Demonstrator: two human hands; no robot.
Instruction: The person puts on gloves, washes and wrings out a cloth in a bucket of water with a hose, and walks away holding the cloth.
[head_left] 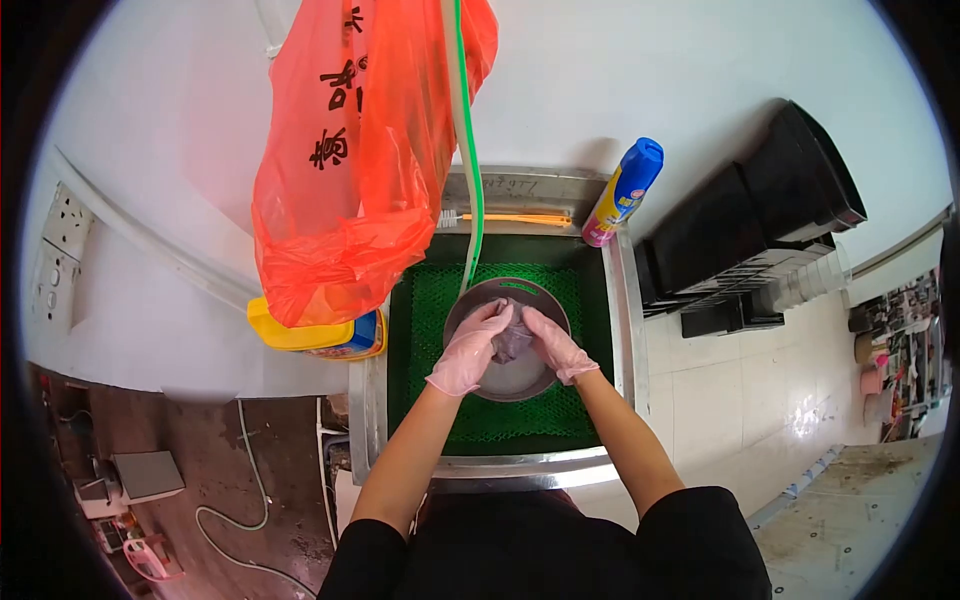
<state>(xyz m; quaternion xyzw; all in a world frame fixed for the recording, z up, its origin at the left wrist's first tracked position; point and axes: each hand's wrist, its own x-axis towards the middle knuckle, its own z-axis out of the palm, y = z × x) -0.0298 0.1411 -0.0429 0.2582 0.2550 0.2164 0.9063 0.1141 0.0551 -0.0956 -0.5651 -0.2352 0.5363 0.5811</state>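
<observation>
Both my hands wear thin, see-through plastic gloves and meet over a round grey-brown basin [548,381]. My left hand [474,348] and my right hand [556,345] are closed on a crumpled greyish-purple cloth [513,341], one from each side. Part of the cloth is hidden behind my fingers. The basin has a cut-out in its far rim and what looks like cloudy water inside. It stands on a green mesh mat [424,395] in a metal sink [627,345].
A green hose [464,120] hangs into the sink beside a red plastic bag [360,190]. On the back ledge lie an orange-handled brush [520,219] and a blue-and-yellow spray can [624,195]. A yellow-lidded tub [310,330] stands left; black containers [740,210] are on the right.
</observation>
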